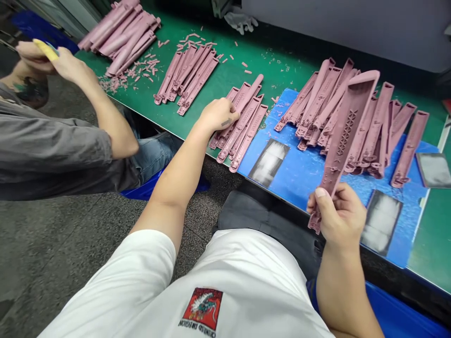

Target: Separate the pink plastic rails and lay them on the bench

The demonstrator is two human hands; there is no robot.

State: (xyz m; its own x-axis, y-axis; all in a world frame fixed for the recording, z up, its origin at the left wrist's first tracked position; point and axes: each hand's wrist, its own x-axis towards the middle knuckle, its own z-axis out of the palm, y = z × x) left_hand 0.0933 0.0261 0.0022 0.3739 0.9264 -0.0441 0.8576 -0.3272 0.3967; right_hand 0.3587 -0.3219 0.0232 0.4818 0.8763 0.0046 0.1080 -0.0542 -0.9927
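Note:
My right hand (340, 213) is closed around the narrow lower end of a long pink plastic part (347, 134). The part is tilted up above the table, its ribbed, hollow inner side toward me and its wider end at the top. Farther left, my left hand (220, 115) rests at a small pile of similar pink plastic parts (243, 134). Its fingers are curled onto one part at the pile's left side, and the fingertips are partly hidden.
A larger heap of pink parts (324, 98) lies on a blue sheet (303, 176) at right. More pink parts (192, 70) and plastic scraps (141, 70) cover the green table's left side. At far left, a co-worker's hands (58, 61) hold something yellow. A glove (241, 19) lies behind.

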